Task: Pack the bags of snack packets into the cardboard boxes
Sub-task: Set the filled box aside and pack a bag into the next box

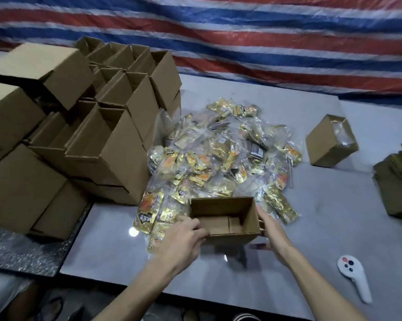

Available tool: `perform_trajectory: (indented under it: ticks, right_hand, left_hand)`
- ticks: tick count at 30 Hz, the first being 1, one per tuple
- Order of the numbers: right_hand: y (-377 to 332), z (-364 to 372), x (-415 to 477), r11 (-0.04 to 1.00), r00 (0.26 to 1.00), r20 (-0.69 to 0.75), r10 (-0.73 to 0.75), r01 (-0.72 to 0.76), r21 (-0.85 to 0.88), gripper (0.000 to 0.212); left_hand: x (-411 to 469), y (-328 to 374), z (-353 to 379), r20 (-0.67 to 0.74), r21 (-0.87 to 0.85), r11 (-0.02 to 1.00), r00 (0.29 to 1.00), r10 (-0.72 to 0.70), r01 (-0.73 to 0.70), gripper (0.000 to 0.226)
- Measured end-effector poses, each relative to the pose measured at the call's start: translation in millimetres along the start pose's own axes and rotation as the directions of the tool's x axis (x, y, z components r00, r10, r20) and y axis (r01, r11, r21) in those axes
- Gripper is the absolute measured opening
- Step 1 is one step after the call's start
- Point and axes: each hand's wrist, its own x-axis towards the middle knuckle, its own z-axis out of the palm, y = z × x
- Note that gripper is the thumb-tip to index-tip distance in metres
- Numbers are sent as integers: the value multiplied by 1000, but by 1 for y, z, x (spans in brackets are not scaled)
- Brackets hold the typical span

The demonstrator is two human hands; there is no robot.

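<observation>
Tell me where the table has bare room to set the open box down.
Bare table lies left of the open box, between the snack pile and the near edge. More lies between the box and the white remote. The box stack crowds the left.

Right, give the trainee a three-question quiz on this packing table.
1. True or false: the open box held between both hands already contains a bag.
2. Which lies nearest the right hand? A) the white handheld device B) the pile of snack bags C) the stack of empty boxes
3. What shows inside the small box at the far right of the table?

Key: 1 false, it is empty. 2 B. 3 clear plastic, apparently a bag.
</observation>
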Motion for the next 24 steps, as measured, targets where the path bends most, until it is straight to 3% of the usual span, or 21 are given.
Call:
perform_trajectory:
  ticks: [4,6,11,17,24]
  right_hand:
    - [26,-25,-2,999,997,-72,26,-23,41,74]
    - [40,-32,1,998,992,-113,59,-57,18,67]
    - [66,-28,16,992,963,-259,78,-101,-77,25]
    - [78,-34,14,967,871,-492,-6,-119,-223,36]
    - [97,-37,13,931,903,-422,77,-216,-293,31]
  left_hand:
    - [14,9,29,85,-1,998,994,61,-62,22]
    - [17,13,42,123,20,994,987,105,-108,27]
    - [16,17,80,227,73,982,962,151,-172,27]
    - [5,34,104,172,30,974,961,218,-226,21]
    - [0,43,113,226,51,986,964,143,-159,30]
